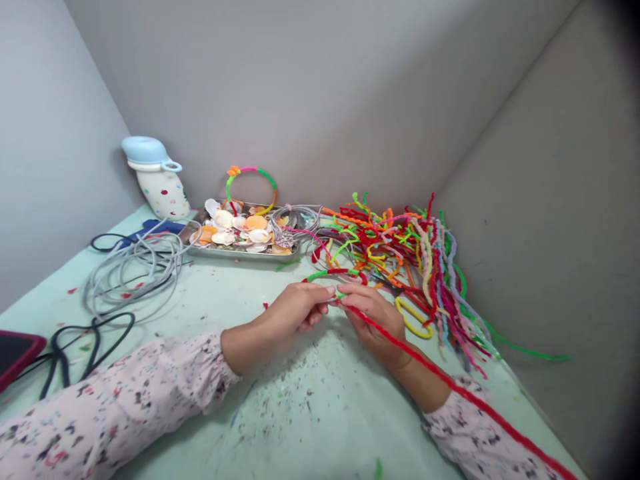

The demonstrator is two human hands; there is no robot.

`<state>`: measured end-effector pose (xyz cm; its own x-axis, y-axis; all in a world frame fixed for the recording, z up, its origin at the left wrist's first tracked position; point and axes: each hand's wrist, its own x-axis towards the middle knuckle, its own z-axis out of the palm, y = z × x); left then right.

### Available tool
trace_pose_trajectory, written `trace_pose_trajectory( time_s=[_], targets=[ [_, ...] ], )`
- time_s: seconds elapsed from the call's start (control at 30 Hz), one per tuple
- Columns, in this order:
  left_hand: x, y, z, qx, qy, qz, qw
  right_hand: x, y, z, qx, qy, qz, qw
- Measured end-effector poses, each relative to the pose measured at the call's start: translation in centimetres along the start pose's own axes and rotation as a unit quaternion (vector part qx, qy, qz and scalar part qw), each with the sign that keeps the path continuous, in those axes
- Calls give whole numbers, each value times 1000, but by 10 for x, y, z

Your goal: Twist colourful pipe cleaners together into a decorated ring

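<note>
My left hand (pixel 293 310) and my right hand (pixel 373 317) meet over the pale green table (pixel 300 413), fingertips pinched together. Both are closed on a wire ring wrapped in green and red pipe cleaner (pixel 333 273). A long red pipe cleaner (pixel 450 383) runs from the pinch back over my right wrist toward the lower right corner. A yellow pipe cleaner loop (pixel 413 320) lies just right of my right hand.
A heap of colourful pipe cleaners (pixel 415 257) fills the right corner. A metal tray of shells (pixel 240 237) stands behind, with a multicoloured ring (pixel 250 183) and a white bottle (pixel 160 180). Grey cables (pixel 135 270), black cords (pixel 83 340) and a red-edged device (pixel 15 353) lie left.
</note>
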<state>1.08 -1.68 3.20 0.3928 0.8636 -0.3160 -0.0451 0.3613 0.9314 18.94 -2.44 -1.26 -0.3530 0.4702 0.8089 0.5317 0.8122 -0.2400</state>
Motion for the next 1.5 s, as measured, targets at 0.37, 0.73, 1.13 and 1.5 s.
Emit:
trace_pose_trajectory(
  time_s=[0.37, 0.73, 1.13, 1.5],
  targets=[
    [-1, 3, -3, -21, -44, -1, 999, 1, 0, 0, -10, 1, -8, 1000],
    [6, -6, -3, 98, -18, 84, 991, 7, -5, -1, -8, 14, 8, 1000],
    [4, -1, 0, 20, -25, 41, 999, 6, -4, 1, 1, 28, 7, 1000],
    [2, 3, -2, -19, -46, -38, 998, 6, -5, -1, 1, 2, -1, 1000]
  ],
)
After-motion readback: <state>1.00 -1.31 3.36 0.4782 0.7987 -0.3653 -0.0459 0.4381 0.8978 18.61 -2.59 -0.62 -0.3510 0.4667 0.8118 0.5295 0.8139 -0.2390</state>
